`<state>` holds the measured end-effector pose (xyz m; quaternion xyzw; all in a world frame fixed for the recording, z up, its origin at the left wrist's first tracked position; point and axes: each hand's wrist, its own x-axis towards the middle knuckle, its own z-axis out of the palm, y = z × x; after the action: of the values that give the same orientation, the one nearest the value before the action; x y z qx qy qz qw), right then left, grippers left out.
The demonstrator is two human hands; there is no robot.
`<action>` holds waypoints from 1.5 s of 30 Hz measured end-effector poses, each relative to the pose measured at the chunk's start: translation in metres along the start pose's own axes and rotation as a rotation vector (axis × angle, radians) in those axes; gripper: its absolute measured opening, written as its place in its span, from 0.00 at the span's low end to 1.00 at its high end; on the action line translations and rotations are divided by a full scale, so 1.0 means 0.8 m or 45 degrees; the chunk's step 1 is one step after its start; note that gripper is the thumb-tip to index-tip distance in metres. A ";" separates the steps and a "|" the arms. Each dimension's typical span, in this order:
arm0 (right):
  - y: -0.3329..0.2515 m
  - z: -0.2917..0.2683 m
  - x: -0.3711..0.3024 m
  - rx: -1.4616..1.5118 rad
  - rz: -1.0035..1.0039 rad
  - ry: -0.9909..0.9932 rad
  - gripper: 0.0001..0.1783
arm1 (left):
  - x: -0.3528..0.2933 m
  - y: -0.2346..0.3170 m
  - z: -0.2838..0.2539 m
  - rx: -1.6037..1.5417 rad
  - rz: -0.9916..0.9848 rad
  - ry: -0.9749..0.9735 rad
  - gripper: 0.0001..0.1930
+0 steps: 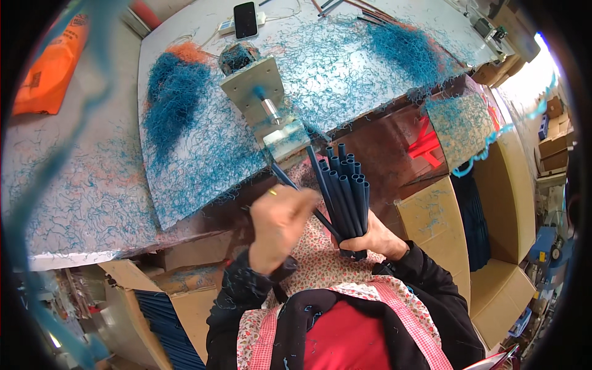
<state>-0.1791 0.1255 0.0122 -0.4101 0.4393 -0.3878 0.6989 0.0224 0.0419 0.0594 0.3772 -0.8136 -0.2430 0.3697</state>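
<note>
My right hand (376,237) is wrapped round the lower part of a bundle of dark blue tubes (346,197), their open ends pointing up and away from me. To its left, my left hand (280,219) has its fingers closed at a single dark blue tube (285,177), which slants down behind the fingers toward the bundle. The upper end of this tube lies close to the metal block of a small machine (287,140). A shiny spindle (270,111) points toward that block. Whether the tube touches the block I cannot tell.
Curly blue shavings cover the white table (185,206), with a heap (176,92) at left and another heap (407,55) at right. A phone (245,20) lies at the back. Cardboard boxes of tubes stand at lower left (126,308) and right (502,234).
</note>
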 end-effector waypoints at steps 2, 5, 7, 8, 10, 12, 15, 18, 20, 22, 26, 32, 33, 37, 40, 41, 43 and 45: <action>0.007 -0.008 -0.003 -0.027 0.000 -0.053 0.23 | 0.008 -0.006 -0.019 -0.263 -0.432 0.289 0.04; -0.003 -0.013 -0.015 0.015 -0.031 0.006 0.25 | 0.006 -0.087 -0.095 -1.606 -0.548 0.691 0.22; 0.013 -0.021 -0.017 -0.051 -0.115 0.099 0.28 | 0.000 -0.094 -0.127 -2.053 -0.744 0.770 0.26; 0.009 -0.024 -0.024 0.040 -0.083 0.170 0.28 | -0.011 -0.098 -0.130 -2.004 -0.710 0.724 0.24; -0.007 -0.030 -0.036 0.076 -0.017 0.262 0.30 | -0.033 -0.110 -0.130 -1.942 -0.670 0.696 0.22; -0.004 -0.037 -0.039 -0.147 -0.104 0.268 0.29 | -0.050 -0.117 -0.133 -1.651 -0.839 0.588 0.15; 0.000 -0.051 -0.040 -0.664 -0.300 0.192 0.30 | -0.033 -0.053 -0.110 -1.035 -0.876 0.628 0.13; -0.002 -0.056 -0.027 -1.380 -0.825 -0.014 0.28 | -0.035 -0.040 -0.102 -0.867 -0.832 0.282 0.13; -0.008 -0.054 -0.015 -1.500 -0.939 -0.087 0.25 | -0.025 -0.026 -0.087 -0.796 -0.837 -0.131 0.13; -0.020 -0.047 -0.003 -1.973 -1.036 -0.320 0.16 | -0.022 -0.019 -0.064 -0.665 -0.758 -0.482 0.19; -0.052 -0.018 0.027 -2.281 -1.316 -0.345 0.08 | -0.016 -0.008 -0.017 -0.298 -0.574 -1.074 0.36; -0.070 -0.002 0.066 -2.322 -1.410 -0.409 0.10 | -0.027 0.002 0.012 -1.412 -1.390 -1.023 0.19; -0.072 -0.002 0.070 -2.272 -1.457 -0.432 0.08 | -0.030 -0.001 0.013 -1.418 -1.385 -1.026 0.19; -0.080 0.005 0.077 -2.235 -1.344 -0.451 0.12 | -0.047 -0.012 0.017 -1.492 -1.404 -0.935 0.20; -0.123 0.005 0.078 -1.968 -1.162 -0.597 0.31 | -0.053 -0.013 0.008 -1.633 -1.400 -0.895 0.22; -0.151 -0.008 0.084 -1.821 -1.012 -0.628 0.37 | -0.052 -0.013 -0.001 -1.639 -1.411 -0.894 0.22; -0.171 -0.039 0.108 -1.410 -0.978 -0.330 0.41 | -0.043 -0.014 -0.005 -1.488 -1.302 -0.909 0.23; -0.142 -0.036 0.124 -0.788 -0.577 -0.398 0.33 | -0.034 -0.024 -0.001 -1.513 -1.257 -0.926 0.24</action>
<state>-0.1960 -0.0118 0.0789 -0.7410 0.3224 -0.3146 0.4980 0.0433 0.0520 0.0353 0.3304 -0.3615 -0.8688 0.0736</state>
